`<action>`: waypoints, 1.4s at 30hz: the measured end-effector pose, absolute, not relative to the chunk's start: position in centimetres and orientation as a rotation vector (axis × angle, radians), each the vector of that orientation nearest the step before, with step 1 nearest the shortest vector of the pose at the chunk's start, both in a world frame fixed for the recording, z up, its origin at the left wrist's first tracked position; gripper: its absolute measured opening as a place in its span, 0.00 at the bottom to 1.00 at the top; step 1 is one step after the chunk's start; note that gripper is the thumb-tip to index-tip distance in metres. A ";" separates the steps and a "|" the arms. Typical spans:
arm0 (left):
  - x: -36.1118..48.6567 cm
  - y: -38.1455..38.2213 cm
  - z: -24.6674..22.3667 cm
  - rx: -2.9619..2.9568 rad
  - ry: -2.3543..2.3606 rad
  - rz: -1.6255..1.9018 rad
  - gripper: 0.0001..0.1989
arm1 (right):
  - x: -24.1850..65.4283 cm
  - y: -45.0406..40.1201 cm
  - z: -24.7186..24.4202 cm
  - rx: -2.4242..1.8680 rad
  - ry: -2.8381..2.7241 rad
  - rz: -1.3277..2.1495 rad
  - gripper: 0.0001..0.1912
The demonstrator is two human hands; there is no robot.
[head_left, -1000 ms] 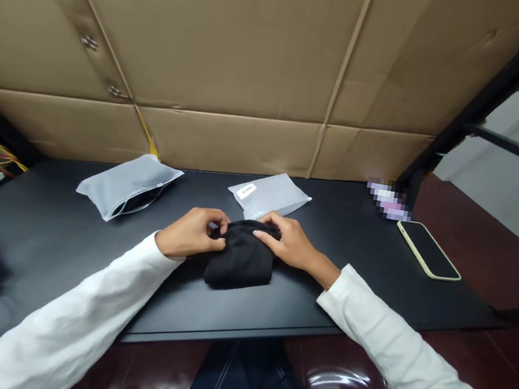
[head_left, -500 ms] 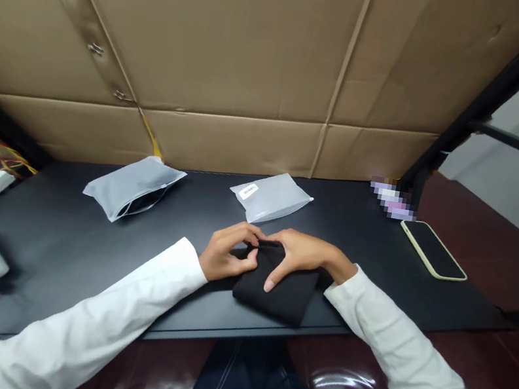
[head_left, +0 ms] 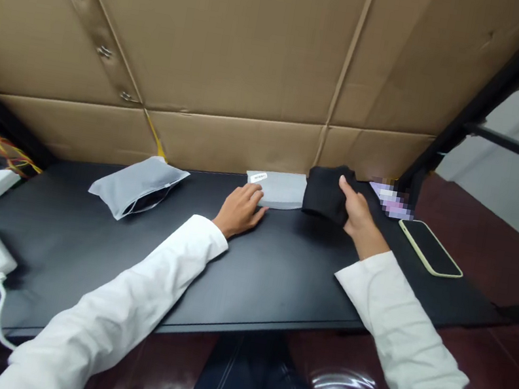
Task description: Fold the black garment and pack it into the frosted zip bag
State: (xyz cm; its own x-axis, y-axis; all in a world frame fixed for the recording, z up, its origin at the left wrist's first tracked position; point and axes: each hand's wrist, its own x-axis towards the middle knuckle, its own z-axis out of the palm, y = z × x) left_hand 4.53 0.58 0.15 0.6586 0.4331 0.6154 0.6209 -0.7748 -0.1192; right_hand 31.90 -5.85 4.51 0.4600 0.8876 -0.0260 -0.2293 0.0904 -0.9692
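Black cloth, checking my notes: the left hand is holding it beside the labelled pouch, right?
Not quite: in the head view it is the right hand that holds the black cloth, not the left. The cloth does sit beside the labelled pouch, and the left hand is at that pouch's near edge.

The camera sits on my head and looks forward and down across the black table (head_left: 270, 276), quite near my left hand (head_left: 239, 211) and right hand (head_left: 363, 215), with the cardboard wall (head_left: 207, 33) beyond the table.

Cardboard wall (head_left: 207, 33) — glossy maroon floor (head_left: 475, 363), tile probably
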 end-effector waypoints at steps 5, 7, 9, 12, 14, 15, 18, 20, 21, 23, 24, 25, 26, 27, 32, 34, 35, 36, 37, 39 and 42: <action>4.5 2.7 0.0 -2.467 -0.812 -0.722 0.09 | 30.9 -5.7 4.4 -1.106 -0.717 0.955 0.24; 4.2 3.0 0.0 -2.437 -0.719 -0.721 0.14 | 30.2 -6.2 4.7 -1.069 -0.870 0.915 0.29; 3.9 3.0 0.1 -2.403 -0.579 -0.751 0.17 | 29.6 -7.0 4.9 -1.061 -1.076 0.743 0.32; 3.5 2.8 0.4 -2.370 -0.371 -0.808 0.18 | 28.3 -8.6 4.5 -1.026 -1.354 0.236 0.28; 3.5 2.6 0.6 -2.392 -0.251 -0.845 0.16 | 27.4 -9.6 4.2 -0.885 -1.598 -0.039 0.27; 3.5 2.5 0.6 -2.417 -0.195 -0.863 0.15 | 26.9 -10.0 4.1 -0.776 -1.733 -0.134 0.26; 3.7 2.5 0.7 -2.484 -0.034 -0.915 0.17 | 26.1 -10.4 3.7 -0.500 -2.067 -0.291 0.21; 3.8 2.5 0.7 -2.485 0.025 -0.955 0.20 | 25.9 -10.2 3.4 -0.426 -2.203 -0.357 0.19; 3.8 2.4 0.7 -2.479 0.032 -0.968 0.21 | 26.0 -10.0 3.2 -0.406 -2.261 -0.390 0.19; 3.7 2.5 0.7 -2.483 0.032 -0.961 0.21 | 26.1 -9.8 2.9 -0.397 -2.348 -0.458 0.19; 3.6 2.5 0.7 -2.499 0.041 -0.946 0.20 | 26.1 -9.7 2.7 -0.403 -2.379 -0.488 0.19; 3.6 2.5 0.6 -2.520 0.060 -0.934 0.20 | 26.2 -9.6 2.6 -0.415 -2.398 -0.509 0.19; 3.5 2.6 0.5 -2.543 0.082 -0.926 0.19 | 26.2 -9.5 2.5 -0.425 -2.409 -0.519 0.19; 3.5 2.6 0.5 -2.567 0.083 -0.923 0.18 | 26.2 -9.5 2.5 -0.432 -2.415 -0.516 0.19; 3.8 2.2 0.4 -2.684 -0.218 -0.892 0.11 | 26.9 -8.5 2.0 -0.393 -2.491 -0.308 0.20; 4.0 2.0 0.5 -2.753 -0.287 -0.870 0.14 | 27.4 -8.0 1.8 -0.413 -2.538 -0.223 0.22; 4.1 1.9 0.5 -2.787 -0.309 -0.863 0.16 | 27.7 -7.8 1.7 -0.439 -2.555 -0.196 0.23; 4.2 1.9 0.6 -2.815 -0.333 -0.860 0.17 | 27.9 -7.6 1.6 -0.467 -2.567 -0.177 0.23; 4.2 1.8 0.6 -2.836 -0.356 -0.863 0.19 | 28.1 -7.5 1.6 -0.499 -2.575 -0.161 0.23; 4.2 1.8 0.6 -2.865 -0.397 -0.873 0.23 | 28.3 -7.4 1.5 -0.566 -2.598 -0.116 0.24; 4.2 1.7 0.7 -2.901 -0.404 -0.845 0.27 | 28.4 -7.2 1.2 -0.712 -2.613 0.014 0.26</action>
State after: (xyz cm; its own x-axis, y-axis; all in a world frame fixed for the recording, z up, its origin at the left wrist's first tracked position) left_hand 4.17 1.71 0.65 0.8115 0.2261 0.5389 0.2776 -0.9606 -0.0150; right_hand 28.41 -7.24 1.16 -0.7756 0.4862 0.4027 0.4820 0.8680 -0.1197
